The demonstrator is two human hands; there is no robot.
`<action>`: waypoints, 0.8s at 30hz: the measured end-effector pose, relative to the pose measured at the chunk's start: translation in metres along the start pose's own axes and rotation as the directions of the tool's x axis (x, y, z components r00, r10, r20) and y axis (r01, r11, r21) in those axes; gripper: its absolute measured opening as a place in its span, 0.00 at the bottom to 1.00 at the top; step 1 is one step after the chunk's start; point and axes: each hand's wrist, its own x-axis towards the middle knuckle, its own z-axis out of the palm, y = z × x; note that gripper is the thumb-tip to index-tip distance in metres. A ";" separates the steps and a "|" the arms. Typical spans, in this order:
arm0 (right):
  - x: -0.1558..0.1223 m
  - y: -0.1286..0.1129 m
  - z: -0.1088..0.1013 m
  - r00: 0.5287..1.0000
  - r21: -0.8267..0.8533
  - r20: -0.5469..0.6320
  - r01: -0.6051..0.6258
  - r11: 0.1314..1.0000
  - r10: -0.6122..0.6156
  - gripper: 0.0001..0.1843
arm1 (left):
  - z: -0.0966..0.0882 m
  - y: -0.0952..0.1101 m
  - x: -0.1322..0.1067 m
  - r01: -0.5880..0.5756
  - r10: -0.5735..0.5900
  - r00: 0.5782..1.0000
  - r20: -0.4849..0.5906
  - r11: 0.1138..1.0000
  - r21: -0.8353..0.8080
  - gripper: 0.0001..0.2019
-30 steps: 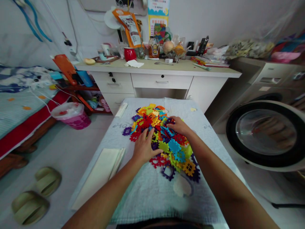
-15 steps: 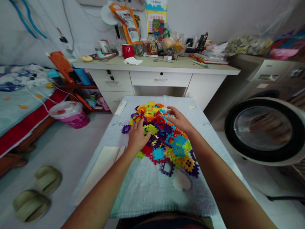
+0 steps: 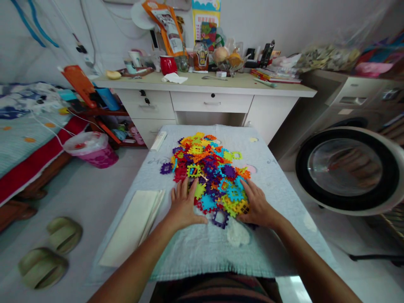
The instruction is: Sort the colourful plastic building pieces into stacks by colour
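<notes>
A heap of colourful square plastic puzzle tiles (image 3: 208,170) lies on a small table covered with a pale blue cloth (image 3: 202,248). My left hand (image 3: 184,206) rests flat at the near left edge of the heap, fingers stretched out and touching the tiles. At the near right edge, my right hand (image 3: 257,206) also lies flat with spread fingers on the tiles. A purple tile (image 3: 220,218) sits between the two hands. Neither hand holds anything.
A cream flat pad (image 3: 134,225) lies on the table's left side. Beyond stand a cluttered white desk (image 3: 211,90), a pink bin (image 3: 91,149), a bed (image 3: 25,139) at left, a washing machine (image 3: 347,168) at right, and green slippers (image 3: 50,252) on the floor.
Both hands have drawn back from the middle and far part of the heap to its near edge. The tiles have shifted and spread somewhat.
</notes>
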 end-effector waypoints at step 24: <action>0.141 -0.067 -0.020 0.923 0.397 -0.385 0.160 0.904 0.006 0.33 | -0.028 0.030 0.074 -0.123 -0.004 0.950 -0.313 0.915 -0.385 0.38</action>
